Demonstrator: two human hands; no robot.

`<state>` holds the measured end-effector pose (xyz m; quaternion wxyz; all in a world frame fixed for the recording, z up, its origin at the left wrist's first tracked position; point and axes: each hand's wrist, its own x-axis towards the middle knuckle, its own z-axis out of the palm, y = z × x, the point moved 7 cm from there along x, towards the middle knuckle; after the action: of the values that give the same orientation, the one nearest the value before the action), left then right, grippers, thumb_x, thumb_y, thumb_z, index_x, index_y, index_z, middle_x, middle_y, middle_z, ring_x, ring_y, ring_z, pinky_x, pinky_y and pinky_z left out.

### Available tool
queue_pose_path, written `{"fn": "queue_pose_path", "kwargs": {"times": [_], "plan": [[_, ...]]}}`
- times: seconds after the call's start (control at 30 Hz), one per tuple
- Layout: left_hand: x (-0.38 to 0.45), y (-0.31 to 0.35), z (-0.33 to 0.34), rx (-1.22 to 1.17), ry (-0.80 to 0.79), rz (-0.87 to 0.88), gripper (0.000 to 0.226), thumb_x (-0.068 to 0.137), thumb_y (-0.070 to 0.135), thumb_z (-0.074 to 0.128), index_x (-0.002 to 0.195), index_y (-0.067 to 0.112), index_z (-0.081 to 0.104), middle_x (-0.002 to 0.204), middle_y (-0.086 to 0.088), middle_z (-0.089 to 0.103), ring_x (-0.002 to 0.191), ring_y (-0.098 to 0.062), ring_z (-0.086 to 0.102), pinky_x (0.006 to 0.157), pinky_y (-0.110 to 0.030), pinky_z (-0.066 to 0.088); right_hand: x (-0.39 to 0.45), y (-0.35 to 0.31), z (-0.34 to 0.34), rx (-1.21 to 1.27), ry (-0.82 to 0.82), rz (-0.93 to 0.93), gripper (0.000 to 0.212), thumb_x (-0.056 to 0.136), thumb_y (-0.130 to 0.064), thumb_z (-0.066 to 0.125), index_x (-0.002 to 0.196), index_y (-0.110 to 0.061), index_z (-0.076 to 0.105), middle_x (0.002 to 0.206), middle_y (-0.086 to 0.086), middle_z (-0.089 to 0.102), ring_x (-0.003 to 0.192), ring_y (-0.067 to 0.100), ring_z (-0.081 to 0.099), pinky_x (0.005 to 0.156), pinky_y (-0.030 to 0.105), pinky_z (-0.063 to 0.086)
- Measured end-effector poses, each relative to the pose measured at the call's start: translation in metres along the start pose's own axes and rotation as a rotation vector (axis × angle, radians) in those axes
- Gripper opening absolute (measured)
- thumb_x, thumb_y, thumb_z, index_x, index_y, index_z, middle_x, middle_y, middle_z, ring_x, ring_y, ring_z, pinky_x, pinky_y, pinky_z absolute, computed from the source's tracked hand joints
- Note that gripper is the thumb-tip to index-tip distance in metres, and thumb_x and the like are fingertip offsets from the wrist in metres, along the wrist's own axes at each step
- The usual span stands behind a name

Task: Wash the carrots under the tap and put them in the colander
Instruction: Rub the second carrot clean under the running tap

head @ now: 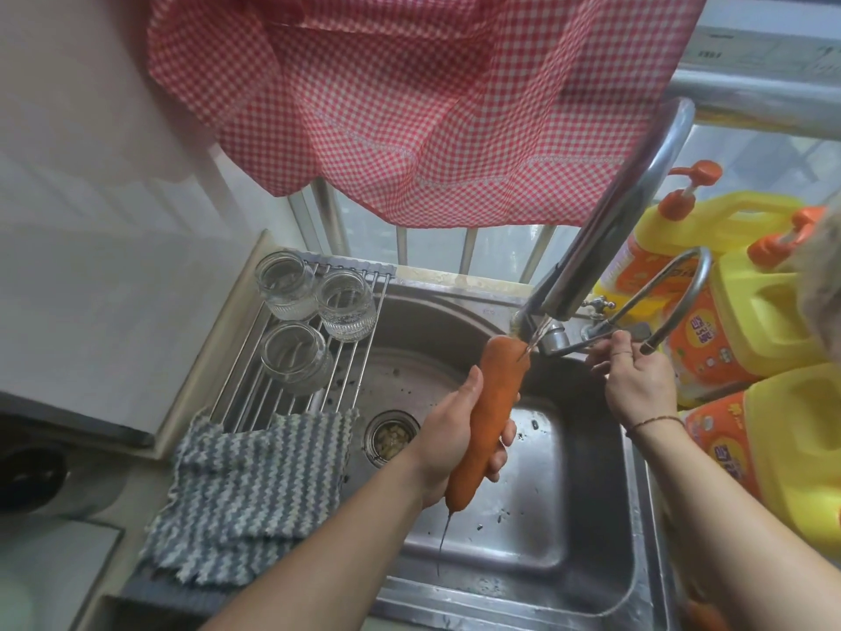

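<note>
Two forearms reached in from the bottom edge over the sink (591, 530). At far left a striped cloth (245, 489) hung over the sink's left rim, its upper edge lying on a wire rack (291, 384) laid across the basin. Three clear jars (314, 321) stood on that rack, two at the back and one in front. In the basin floor sat one drain strainer (390, 435) with scraps in it.

The left hand (448, 441) clasped one carrot (489, 421), fingers wrapped round its lower half. The carrot stood nearly upright over the basin, thick end up under the spout of the tap (614, 211), where water splashed onto it; a thin stream ran off its tip.

The right hand (635, 380), a cord band at its wrist, pinched the lever at the tap's base. A second, thinner curved spout (673, 289) looped just beside it.

Three yellow detergent jugs (764, 311) with orange pumps stood at the right. A red checked curtain (409, 102) hung above. No colander showed.
</note>
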<state>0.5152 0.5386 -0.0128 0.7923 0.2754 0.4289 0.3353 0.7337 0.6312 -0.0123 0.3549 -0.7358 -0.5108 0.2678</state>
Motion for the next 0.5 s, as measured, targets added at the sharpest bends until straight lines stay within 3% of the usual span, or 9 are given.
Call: {"fn": "queue_pose_path", "kwargs": {"times": [0.2,0.3,0.33,0.4,0.5], "plan": [[-0.003,-0.003,-0.005,0.08,-0.003,0.026,0.059,0.097,0.061,0.039,0.119,0.007,0.048,0.078,-0.009,0.058,0.058,-0.02,0.052,0.055,-0.031,0.047,0.004,-0.012,-0.002,0.047,0.053,0.001,0.049,0.105,-0.031,0.037,0.066,-0.017,0.064,0.07,0.006,0.067,0.072,0.03,0.066,0.075,0.039,0.052],[-0.006,0.0,-0.004,0.078,-0.017,0.041,0.064,0.097,0.06,0.038,0.123,0.002,0.047,0.077,-0.009,0.058,0.057,-0.02,0.051,0.055,-0.031,0.047,0.011,-0.023,-0.002,0.042,0.081,0.04,0.045,0.105,-0.028,0.039,0.073,-0.008,0.063,0.068,0.003,0.063,0.063,0.013,0.061,0.066,0.012,0.05],[-0.007,0.001,-0.003,0.072,-0.023,0.044,0.067,0.096,0.059,0.038,0.125,-0.001,0.046,0.076,-0.009,0.057,0.057,-0.02,0.051,0.055,-0.03,0.046,0.011,-0.024,-0.001,0.069,0.078,0.058,0.041,0.104,-0.027,0.041,0.077,-0.006,0.063,0.067,0.003,0.063,0.06,0.01,0.06,0.062,0.011,0.05],[-0.011,0.002,0.0,0.061,-0.045,0.044,0.072,0.094,0.06,0.039,0.127,-0.004,0.044,0.073,-0.008,0.056,0.056,-0.02,0.05,0.056,-0.031,0.044,0.001,-0.017,0.004,0.112,0.041,0.116,0.028,0.099,-0.026,0.05,0.086,-0.005,0.064,0.067,0.002,0.064,0.056,0.013,0.063,0.059,0.025,0.054],[-0.017,0.002,-0.001,0.083,-0.072,0.042,0.073,0.092,0.061,0.042,0.127,-0.002,0.047,0.072,-0.007,0.056,0.058,-0.021,0.05,0.059,-0.032,0.044,-0.039,-0.011,0.021,0.184,-0.106,0.135,0.018,0.099,-0.022,0.054,0.09,-0.01,0.065,0.073,0.006,0.067,0.051,0.008,0.06,0.049,0.017,0.047]]}}
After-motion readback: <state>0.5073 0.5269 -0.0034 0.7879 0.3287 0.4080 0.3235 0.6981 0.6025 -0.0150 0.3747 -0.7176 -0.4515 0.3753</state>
